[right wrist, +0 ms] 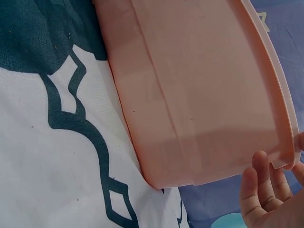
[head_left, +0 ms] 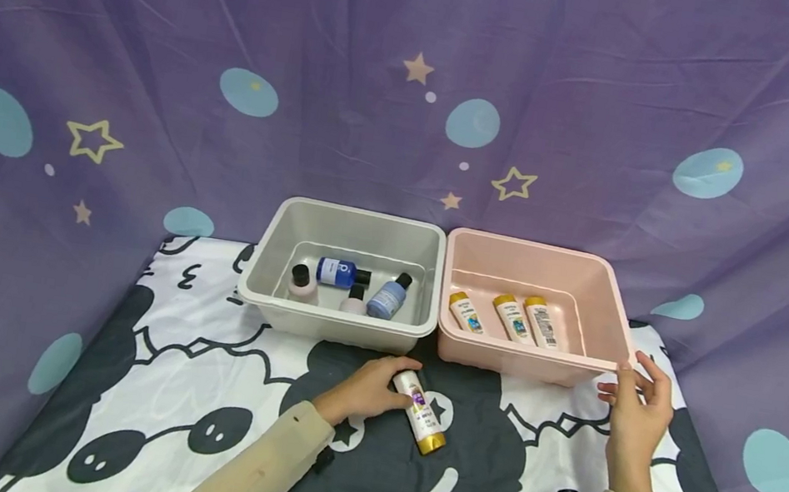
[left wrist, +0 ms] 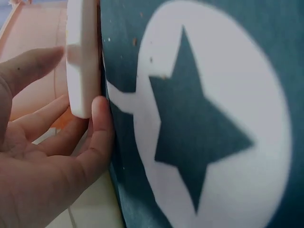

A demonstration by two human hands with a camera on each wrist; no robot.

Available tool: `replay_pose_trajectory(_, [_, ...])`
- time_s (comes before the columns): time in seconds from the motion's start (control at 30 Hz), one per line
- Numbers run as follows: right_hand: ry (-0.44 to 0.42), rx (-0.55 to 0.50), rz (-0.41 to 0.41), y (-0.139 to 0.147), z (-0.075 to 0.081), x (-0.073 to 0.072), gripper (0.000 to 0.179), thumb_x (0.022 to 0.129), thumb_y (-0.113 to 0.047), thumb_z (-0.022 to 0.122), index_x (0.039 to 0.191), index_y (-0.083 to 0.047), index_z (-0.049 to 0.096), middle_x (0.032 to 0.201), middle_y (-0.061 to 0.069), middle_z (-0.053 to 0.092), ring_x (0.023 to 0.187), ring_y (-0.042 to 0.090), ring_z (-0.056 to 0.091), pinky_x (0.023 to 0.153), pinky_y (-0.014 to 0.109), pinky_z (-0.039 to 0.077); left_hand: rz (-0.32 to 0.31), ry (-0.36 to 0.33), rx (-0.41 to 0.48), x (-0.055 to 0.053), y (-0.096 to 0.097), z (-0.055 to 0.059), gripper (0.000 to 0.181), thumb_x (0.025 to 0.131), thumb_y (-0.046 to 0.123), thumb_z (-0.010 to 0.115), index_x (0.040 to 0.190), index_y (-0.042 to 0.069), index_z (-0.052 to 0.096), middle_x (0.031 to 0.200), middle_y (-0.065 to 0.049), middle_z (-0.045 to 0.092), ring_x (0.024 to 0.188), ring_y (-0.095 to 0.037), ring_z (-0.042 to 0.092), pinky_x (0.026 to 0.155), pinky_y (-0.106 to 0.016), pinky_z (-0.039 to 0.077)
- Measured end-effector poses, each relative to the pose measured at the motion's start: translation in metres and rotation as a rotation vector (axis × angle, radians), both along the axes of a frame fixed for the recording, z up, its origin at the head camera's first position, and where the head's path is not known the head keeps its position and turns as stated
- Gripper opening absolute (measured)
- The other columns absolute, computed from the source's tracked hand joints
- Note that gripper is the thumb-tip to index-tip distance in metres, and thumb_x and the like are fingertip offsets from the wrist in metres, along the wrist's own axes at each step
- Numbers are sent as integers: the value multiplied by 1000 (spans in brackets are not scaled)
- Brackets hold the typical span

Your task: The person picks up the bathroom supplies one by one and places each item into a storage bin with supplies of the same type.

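In the head view, my left hand [head_left: 374,389] holds a white bottle [head_left: 420,412] with a gold cap and purple label, near its base. The bottle lies slanted over the dark part of the cloth, cap toward me. From the left wrist view, the thumb is on one side of the white bottle [left wrist: 83,61] and fingertips [left wrist: 100,111] curl at its lower end. My right hand [head_left: 638,419] grips the front right corner of the pink bin [head_left: 522,361]. In the right wrist view, fingers [right wrist: 260,187] lie below the rim; part of the hand is cut off.
Inside the pink bin lie several white gold-capped bottles [head_left: 514,320]. A grey bin [head_left: 338,326] adjoins it on the left, containing blue bottles [head_left: 338,272] and pale pink bottles [head_left: 303,288] with black caps. Behind both hangs a purple curtain [head_left: 348,147]. A patterned cloth [head_left: 193,386] covers the table.
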State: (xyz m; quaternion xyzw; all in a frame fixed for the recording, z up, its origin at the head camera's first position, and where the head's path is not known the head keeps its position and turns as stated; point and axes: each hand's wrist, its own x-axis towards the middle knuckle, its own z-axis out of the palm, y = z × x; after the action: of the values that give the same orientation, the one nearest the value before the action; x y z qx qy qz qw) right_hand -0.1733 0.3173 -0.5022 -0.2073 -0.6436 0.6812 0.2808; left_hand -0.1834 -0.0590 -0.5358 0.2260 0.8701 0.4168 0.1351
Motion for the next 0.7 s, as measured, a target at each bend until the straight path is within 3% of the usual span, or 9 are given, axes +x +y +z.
replay_pose_trajectory(0.17, [5,-6,-2,0,-1,0,36,96,-15,69,131,-12,62,95,3,65,58,9,65,53,19,53,-43,-3,-56,-1,-5,2,52,85,10,78,133,-1,60,127,-17,59,114,-31,56,98,-44,45])
replay_pose_trajectory(0.3, [10,-9,-5,0,-2,-1,35,96,-15,69,131,-13,62,94,3,65,57,9,65,52,19,53,-81,-3,-67,-3,-9,3,51,85,9,79,130,-5,61,122,-18,59,107,-30,58,92,-41,47])
replay_pose_trajectory(0.53, [15,-12,-6,-1,-2,-1,35,96,-14,69,130,-12,62,95,5,64,57,10,65,52,20,53,-102,8,-74,-4,-17,1,48,81,11,84,124,1,66,108,-7,61,95,-21,59,82,-30,49])
replay_pose_trajectory(0.7, [13,-11,-13,-2,-2,-1,35,96,-13,69,130,-12,62,96,6,64,56,10,65,52,20,53,-148,16,-84,-4,-22,-1,49,80,11,85,125,4,68,108,-4,62,92,-16,59,81,-27,49])
